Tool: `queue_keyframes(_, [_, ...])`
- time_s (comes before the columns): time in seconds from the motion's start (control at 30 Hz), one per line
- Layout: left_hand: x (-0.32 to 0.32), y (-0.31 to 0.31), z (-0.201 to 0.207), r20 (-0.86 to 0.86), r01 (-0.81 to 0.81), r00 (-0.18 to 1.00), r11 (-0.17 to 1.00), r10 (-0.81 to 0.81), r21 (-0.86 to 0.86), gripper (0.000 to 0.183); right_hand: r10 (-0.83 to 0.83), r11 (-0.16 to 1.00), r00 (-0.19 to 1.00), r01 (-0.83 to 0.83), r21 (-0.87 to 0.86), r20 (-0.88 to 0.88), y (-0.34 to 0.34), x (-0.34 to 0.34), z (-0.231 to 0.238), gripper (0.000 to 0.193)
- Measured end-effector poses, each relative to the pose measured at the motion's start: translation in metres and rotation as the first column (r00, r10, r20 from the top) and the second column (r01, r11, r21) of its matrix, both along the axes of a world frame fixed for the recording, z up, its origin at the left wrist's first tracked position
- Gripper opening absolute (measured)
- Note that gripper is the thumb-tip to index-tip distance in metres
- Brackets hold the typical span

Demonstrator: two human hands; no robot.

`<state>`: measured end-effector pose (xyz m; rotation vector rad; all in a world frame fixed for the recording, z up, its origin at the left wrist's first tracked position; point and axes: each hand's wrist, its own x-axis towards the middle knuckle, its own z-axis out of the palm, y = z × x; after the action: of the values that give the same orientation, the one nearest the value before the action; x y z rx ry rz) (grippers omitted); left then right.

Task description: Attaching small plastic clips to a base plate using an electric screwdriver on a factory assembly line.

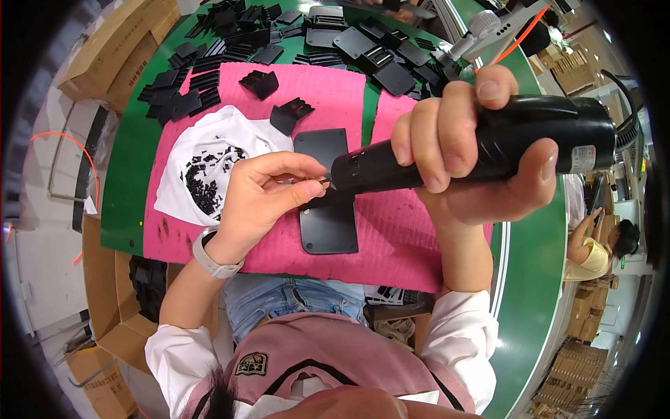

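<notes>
My right hand (460, 146) is wrapped round a black corded electric screwdriver (391, 157), whose nose points left. At that nose, the thumb and forefinger of my left hand (269, 185) pinch something small and dark, mostly hidden by the fingertips; I cannot make out what it is. Below the tool lies a flat black plastic plate (328, 230) with rounded corners on a pink foam mat (398, 258); the tool and fingers cover its middle. Left of my left hand, a white cloth or bag (174, 185) holds many tiny black pieces (204, 185).
Black plastic parts (269, 21) are heaped along the far side of the green table (125, 188). Two black brackets (292, 114) lie loose on the mat. Cardboard boxes (115, 56) stand at the left. Another person (593, 244) sits far right. A metal stand arm (474, 31) is behind the screwdriver.
</notes>
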<state>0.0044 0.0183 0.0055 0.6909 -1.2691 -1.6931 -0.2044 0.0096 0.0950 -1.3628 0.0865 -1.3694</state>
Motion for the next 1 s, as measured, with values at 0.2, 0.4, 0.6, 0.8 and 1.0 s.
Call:
queue_keyframes(0.2, [0.001,0.001,-0.005,0.013,-0.034,0.999,0.999,0.035,-0.041,0.019,0.03,1.0,1.0,-0.03,0.008,0.008,-0.001,0.003,-0.004,0.049])
queue_keyframes(0.4, [0.004,0.003,-0.004,0.028,0.0,1.0,1.0,0.0,-0.001,0.017,-0.057,0.996,0.998,0.055,0.063,0.041,0.002,0.007,-0.006,0.048])
queue_keyframes(0.6, [0.0,0.004,-0.006,0.102,-0.158,0.981,0.984,0.167,-0.086,0.016,-0.071,0.987,0.997,0.064,0.15,0.041,-0.005,0.003,-0.003,0.035])
queue_keyframes(0.8, [0.005,0.012,-0.013,0.434,-0.16,0.842,0.917,0.32,-0.365,0.016,-0.104,0.987,0.949,0.135,0.085,-0.297,-0.007,-0.005,-0.006,0.04])
queue_keyframes(1.0, [0.003,0.009,-0.019,0.372,-0.062,0.916,0.969,0.151,-0.241,0.012,-0.091,0.978,0.927,0.152,0.143,-0.363,-0.009,-0.004,-0.01,0.038])
